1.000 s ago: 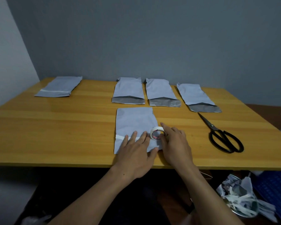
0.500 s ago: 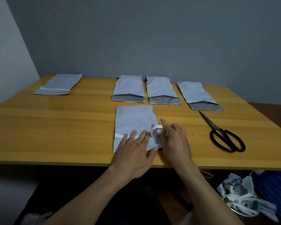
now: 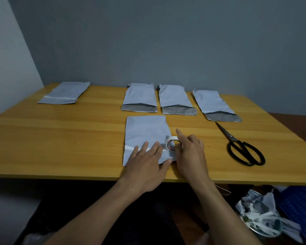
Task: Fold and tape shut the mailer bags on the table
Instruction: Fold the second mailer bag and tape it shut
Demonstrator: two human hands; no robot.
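Observation:
A grey mailer bag (image 3: 145,131) lies near the table's front edge with its lower end folded over and a white tape strip (image 3: 129,148) across the fold. My left hand (image 3: 147,165) lies flat on the fold, fingers spread. My right hand (image 3: 189,154) grips the white tape roll (image 3: 170,143) at the bag's right edge, index finger pointing up. Three unsealed mailer bags (image 3: 140,98) (image 3: 175,99) (image 3: 214,105) lie in a row behind, grey flaps showing. A taped bag (image 3: 64,92) rests at the far left.
Black scissors (image 3: 244,149) lie on the wooden table (image 3: 60,138) to the right of my right hand. Below the table's right edge sit a bin of crumpled paper scraps (image 3: 260,214) and a blue crate (image 3: 300,204). A grey wall stands behind.
My right hand has shifted the tape roll slightly rightward along the fold and raised its index finger. My left hand stays pressed on the bag.

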